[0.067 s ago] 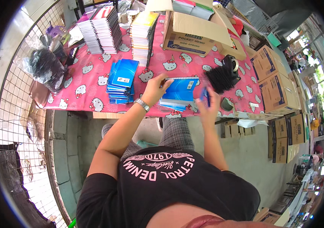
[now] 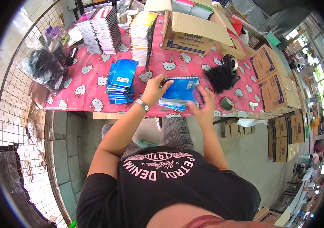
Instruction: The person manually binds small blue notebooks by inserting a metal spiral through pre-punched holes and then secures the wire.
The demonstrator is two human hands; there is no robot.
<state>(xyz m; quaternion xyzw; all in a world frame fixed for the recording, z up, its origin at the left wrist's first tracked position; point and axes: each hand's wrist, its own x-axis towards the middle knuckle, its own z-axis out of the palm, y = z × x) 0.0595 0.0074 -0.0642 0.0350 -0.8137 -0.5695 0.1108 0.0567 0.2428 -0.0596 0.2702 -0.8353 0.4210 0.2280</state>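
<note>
A blue spiral-bound notebook (image 2: 181, 88) lies on a small pile of notebooks in front of me, its coil along the far edge. My left hand (image 2: 155, 90), with a metal watch at the wrist, pinches its upper left corner by the coil. At the notebook's right edge is my right hand (image 2: 204, 103), blurred, thumb low and fingers bent. A bluish smear shows by its fingers; I cannot make out whether it is something held. Left of my left hand stands a stack of blue notebooks (image 2: 124, 79), unevenly piled.
A pink patterned cloth (image 2: 82, 100) covers the table. Tall notebook stacks (image 2: 143, 36) stand at the back, near an open carton (image 2: 188, 40). Black wire coils (image 2: 221, 78) and a tape dispenser (image 2: 232, 68) are at right, a small dark cup (image 2: 226, 103) nearer. A plastic-wrapped bundle (image 2: 46, 68) sits left.
My right hand has moved left, up to the notebook's right edge. The dark blue thing seen at its fingers before is now only a smear. My left hand has stayed in place.
</note>
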